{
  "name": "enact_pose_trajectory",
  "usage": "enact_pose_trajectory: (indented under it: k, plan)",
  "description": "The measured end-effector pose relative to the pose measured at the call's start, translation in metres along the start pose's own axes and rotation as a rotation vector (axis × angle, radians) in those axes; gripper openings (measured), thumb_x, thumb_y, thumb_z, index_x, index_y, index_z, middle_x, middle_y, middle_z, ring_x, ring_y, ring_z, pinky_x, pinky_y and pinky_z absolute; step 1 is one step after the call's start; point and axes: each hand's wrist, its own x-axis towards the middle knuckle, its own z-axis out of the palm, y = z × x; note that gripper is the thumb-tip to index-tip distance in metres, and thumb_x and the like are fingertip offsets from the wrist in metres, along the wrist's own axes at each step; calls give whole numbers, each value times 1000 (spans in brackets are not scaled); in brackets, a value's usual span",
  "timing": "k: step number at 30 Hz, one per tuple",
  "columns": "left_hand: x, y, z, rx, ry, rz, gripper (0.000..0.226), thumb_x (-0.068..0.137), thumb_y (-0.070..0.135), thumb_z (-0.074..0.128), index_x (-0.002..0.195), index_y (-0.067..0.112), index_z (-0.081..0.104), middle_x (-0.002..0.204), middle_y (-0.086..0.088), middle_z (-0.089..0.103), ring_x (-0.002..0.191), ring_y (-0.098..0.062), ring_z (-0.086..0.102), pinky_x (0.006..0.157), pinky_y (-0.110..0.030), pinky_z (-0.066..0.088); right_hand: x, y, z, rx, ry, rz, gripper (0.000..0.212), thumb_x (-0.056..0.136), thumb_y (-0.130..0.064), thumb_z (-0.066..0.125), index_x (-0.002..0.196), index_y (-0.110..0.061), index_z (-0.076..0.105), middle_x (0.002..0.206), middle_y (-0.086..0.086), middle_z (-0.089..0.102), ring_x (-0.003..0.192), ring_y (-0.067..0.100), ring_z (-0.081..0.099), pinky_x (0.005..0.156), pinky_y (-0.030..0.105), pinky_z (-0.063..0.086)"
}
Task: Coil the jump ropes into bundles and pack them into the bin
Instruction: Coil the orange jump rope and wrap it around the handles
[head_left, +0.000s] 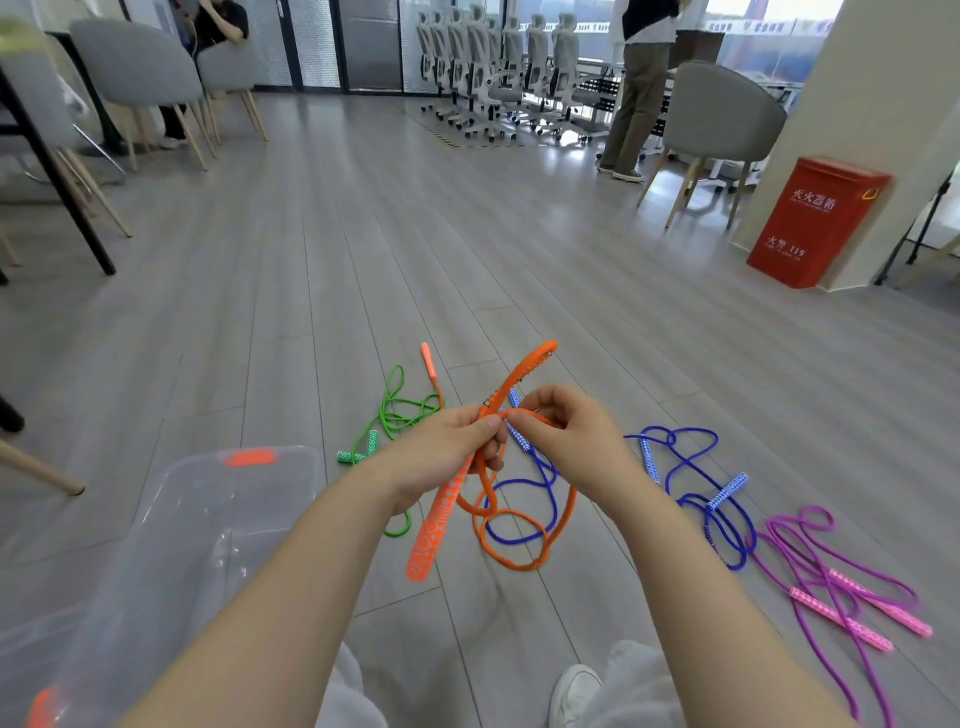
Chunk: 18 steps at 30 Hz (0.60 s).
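Two hands hold an orange jump rope (519, 525) above a wood floor (311, 291).
Left hand (441, 457) grips its bunched cord; right hand (566, 436) pinches one strand.

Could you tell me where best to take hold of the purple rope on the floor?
Probably by its two pink handles, reaching down from above: they lie close together on the floor, rigid and clear of the purple rope's loose loops, so one hand could gather both.
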Motion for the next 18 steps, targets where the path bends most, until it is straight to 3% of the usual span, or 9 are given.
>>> enact_pose_trajectory:
  k: [4, 6, 8, 11, 14, 18]
  plan:
    - [12, -5, -18, -133, 244, 49, 28, 103, 18, 43, 80, 15, 57, 58, 5, 54, 60, -12, 59, 67, -28, 47, 2, -3, -3, 47, 2, 36, 7, 89, -30, 67, 87, -23, 67, 71, -2, 65, 64, 9, 55, 66, 33, 47]
    - [20, -8, -34, -450, 411, 26, 27, 103, 17, 43, 78, 15, 55, 50, 7, 52, 50, -9, 56, 55, -22, 46, 3, -4, -11, 70, 20, 52, 6, 88, -28, 67, 87, -21, 69, 70, -1, 64, 64, 11, 54, 66, 34, 46]
    - [27, -14, -53, -836, 584, -11, 28, 103, 18, 42, 77, 16, 52, 44, 9, 50, 42, -5, 54, 54, -20, 43, 3, -3, -20, 76, 55, 57, 8, 87, -26, 69, 87, -18, 69, 63, -6, 60, 58, 10, 50, 60, 30, 43]
    - [31, -26, -67, -994, 762, -60, 28, 103, 17, 39, 77, 17, 50, 38, 11, 47, 35, -3, 51, 56, -21, 40, 3, 0, -26, 94, 141, 89, 9, 89, -26, 68, 85, -18, 68, 62, -7, 58, 53, 9, 45, 52, 24, 37]
    - [31, -24, -53, -869, 737, -85, 28, 103, 18, 41, 77, 14, 52, 39, 10, 48, 36, -4, 51, 55, -21, 44, 2, -5, -20, 170, 173, 122, 9, 93, -20, 61, 85, -19, 66, 66, -4, 63, 51, 3, 49, 53, 21, 39]
    - [28, -12, -26, -766, 539, -114, 27, 102, 16, 41, 79, 12, 54, 46, 7, 49, 43, -8, 53, 45, -17, 44, -3, -14, -2, 318, 104, 120, 9, 95, -14, 59, 94, -11, 67, 65, -4, 62, 48, 1, 48, 54, 20, 41]
